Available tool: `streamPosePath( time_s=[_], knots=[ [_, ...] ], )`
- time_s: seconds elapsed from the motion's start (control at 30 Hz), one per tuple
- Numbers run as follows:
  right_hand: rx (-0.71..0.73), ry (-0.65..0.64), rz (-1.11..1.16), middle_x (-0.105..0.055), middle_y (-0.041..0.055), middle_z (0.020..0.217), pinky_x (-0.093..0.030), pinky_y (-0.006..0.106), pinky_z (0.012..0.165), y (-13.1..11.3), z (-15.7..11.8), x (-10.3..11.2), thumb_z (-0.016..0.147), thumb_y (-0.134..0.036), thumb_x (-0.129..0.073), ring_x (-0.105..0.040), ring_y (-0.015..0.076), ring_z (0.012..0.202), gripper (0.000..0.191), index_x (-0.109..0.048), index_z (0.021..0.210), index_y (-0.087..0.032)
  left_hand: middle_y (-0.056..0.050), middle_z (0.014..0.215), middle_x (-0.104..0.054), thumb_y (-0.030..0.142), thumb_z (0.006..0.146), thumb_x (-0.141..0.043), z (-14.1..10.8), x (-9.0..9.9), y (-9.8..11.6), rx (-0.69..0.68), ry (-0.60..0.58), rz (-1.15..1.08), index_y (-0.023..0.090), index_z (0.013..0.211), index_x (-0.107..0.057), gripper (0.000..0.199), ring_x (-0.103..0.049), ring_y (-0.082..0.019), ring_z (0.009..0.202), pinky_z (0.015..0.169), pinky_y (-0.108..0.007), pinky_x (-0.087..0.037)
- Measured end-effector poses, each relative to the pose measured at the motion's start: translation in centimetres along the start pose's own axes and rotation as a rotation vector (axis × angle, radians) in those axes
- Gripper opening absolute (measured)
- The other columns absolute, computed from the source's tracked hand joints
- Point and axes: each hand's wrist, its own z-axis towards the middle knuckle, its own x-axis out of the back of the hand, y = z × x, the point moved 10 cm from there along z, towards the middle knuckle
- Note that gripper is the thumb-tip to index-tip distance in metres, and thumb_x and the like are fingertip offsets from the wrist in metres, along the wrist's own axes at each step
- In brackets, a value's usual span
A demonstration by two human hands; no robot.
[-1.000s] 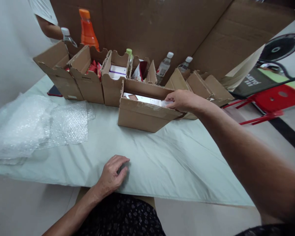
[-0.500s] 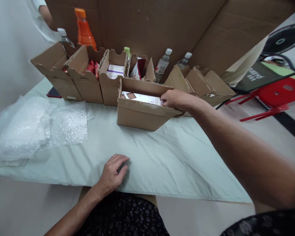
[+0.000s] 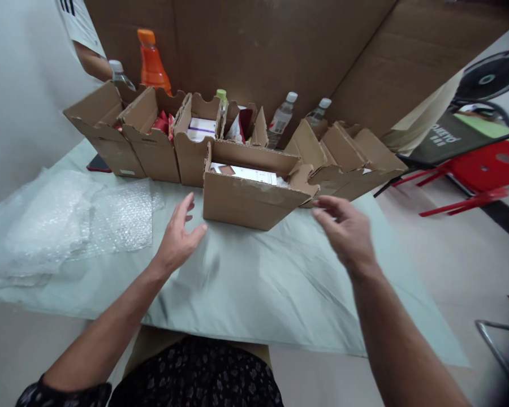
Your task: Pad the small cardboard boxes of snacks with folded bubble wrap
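A cardboard bin [image 3: 241, 202] stands crosswise at the middle of the table, in front of the other bins. Inside it lies a white box [image 3: 254, 174] with a brown print, and some clear plastic shows at its right end. My left hand [image 3: 179, 234] hovers to the left of this bin, fingers spread and holding nothing. At the bin's right end is my right hand [image 3: 343, 229], slightly blurred, its fingers apart and nothing visible in them. Neither hand clearly touches the cardboard.
Several cardboard bins [image 3: 152, 150] with packets and boxes line the back. Behind them stand an orange bottle [image 3: 154, 68] and clear bottles [image 3: 282, 118]. Bubble wrap [image 3: 121, 217] lies left, near a phone [image 3: 98, 164]. A person's arm [image 3: 94, 62] shows at top left; a red stool [image 3: 487, 169] stands right.
My right hand has come out of the front bin and moved down to its right end. My left hand has lifted off the table and moved forward toward the bin's left side.
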Motion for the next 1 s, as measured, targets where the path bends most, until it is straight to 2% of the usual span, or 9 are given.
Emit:
streamPosePath(
  time_s=[0.07, 0.13, 0.23, 0.33, 0.47, 0.57, 0.73, 0.9, 1.0],
  knots=[
    [-0.072, -0.142, 0.078, -0.073, 0.0151, 0.124, -0.058, 0.042, 0.074, 2.8, -0.4, -4.3, 0.072, -0.047, -0.076, -0.071, 0.0294, 0.102, 0.058, -0.066, 0.121, -0.020, -0.016, 0.161, -0.043, 0.029, 0.082, -0.070, 2.8, -2.2, -0.3, 0.023, -0.062, -0.088, 0.025, 0.158, -0.036, 0.084, -0.044, -0.038, 0.148, 0.118, -0.062, -0.042],
    [-0.095, -0.221, 0.184, -0.069, 0.0159, 0.133, -0.059, 0.045, 0.081, 3.7, -0.2, -7.9, 0.069, -0.052, -0.078, -0.068, 0.0328, 0.112, 0.066, -0.062, 0.126, -0.022, -0.016, 0.160, -0.045, 0.026, 0.078, -0.070, 4.6, -4.5, -0.3, 0.019, -0.127, -0.176, 0.023, 0.159, -0.032, 0.090, -0.042, -0.038, 0.148, 0.120, -0.063, -0.039],
    [-0.065, -0.189, 0.292, -0.071, 0.0144, 0.127, -0.056, 0.048, 0.092, 3.1, -0.5, -9.9, 0.069, -0.051, -0.076, -0.066, 0.0327, 0.114, 0.061, -0.063, 0.120, -0.022, -0.015, 0.155, -0.050, 0.025, 0.075, -0.070, 4.5, -5.9, 0.1, -0.012, -0.117, -0.246, 0.022, 0.156, -0.035, 0.089, -0.043, -0.036, 0.147, 0.122, -0.060, -0.038],
    [-0.046, -0.143, 0.277, -0.074, 0.0123, 0.115, -0.056, 0.046, 0.088, 2.2, -3.2, -9.6, 0.073, -0.050, -0.074, -0.068, 0.0301, 0.103, 0.050, -0.065, 0.112, -0.021, -0.013, 0.151, -0.054, 0.028, 0.078, -0.070, 1.0, -4.7, -0.1, 0.001, -0.054, -0.252, 0.023, 0.152, -0.039, 0.080, -0.050, -0.033, 0.142, 0.121, -0.056, -0.040],
    [-0.035, -0.183, 0.182, -0.074, 0.0129, 0.108, -0.055, 0.044, 0.082, 0.4, -7.0, -9.4, 0.080, -0.055, -0.070, -0.067, 0.0285, 0.093, 0.043, -0.068, 0.104, -0.019, -0.011, 0.147, -0.056, 0.031, 0.083, -0.072, -3.3, -1.3, -0.3, 0.035, 0.011, -0.226, 0.026, 0.147, -0.044, 0.071, -0.057, -0.029, 0.133, 0.117, -0.049, -0.046],
    [-0.011, -0.198, 0.234, -0.074, 0.0123, 0.111, -0.055, 0.041, 0.079, -1.7, -7.0, -9.0, 0.080, -0.052, -0.070, -0.067, 0.0276, 0.095, 0.045, -0.066, 0.110, -0.020, -0.009, 0.142, -0.059, 0.030, 0.081, -0.073, -3.1, 0.4, 1.2, 0.023, 0.066, -0.208, 0.026, 0.145, -0.046, 0.069, -0.058, -0.029, 0.130, 0.113, -0.047, -0.048],
    [-0.026, -0.046, 0.261, -0.074, 0.0107, 0.106, -0.054, 0.042, 0.077, -2.7, -6.7, -5.4, 0.077, -0.052, -0.073, -0.067, 0.0284, 0.093, 0.044, -0.065, 0.106, -0.021, -0.009, 0.139, -0.060, 0.026, 0.080, -0.074, -2.7, -0.7, 4.9, -0.056, 0.009, -0.204, 0.026, 0.146, -0.046, 0.071, -0.058, -0.027, 0.128, 0.111, -0.045, -0.051],
    [0.026, -0.147, 0.234, -0.072, 0.0112, 0.107, -0.056, 0.044, 0.082, -4.2, -9.0, -7.2, 0.082, -0.049, -0.070, -0.067, 0.0283, 0.094, 0.037, -0.065, 0.106, -0.022, -0.009, 0.139, -0.060, 0.028, 0.079, -0.074, -4.8, 2.0, 3.3, 0.014, 0.080, -0.205, 0.025, 0.142, -0.049, 0.068, -0.058, -0.027, 0.127, 0.111, -0.045, -0.051],
    [0.055, -0.119, 0.196, -0.071, 0.0124, 0.112, -0.056, 0.049, 0.087, -5.1, -9.6, -7.9, 0.083, -0.047, -0.069, -0.067, 0.0308, 0.100, 0.037, -0.064, 0.111, -0.023, -0.010, 0.141, -0.060, 0.027, 0.078, -0.074, -4.8, 2.9, 2.3, 0.020, 0.079, -0.199, 0.024, 0.143, -0.047, 0.071, -0.058, -0.027, 0.129, 0.113, -0.045, -0.050]
  ],
)
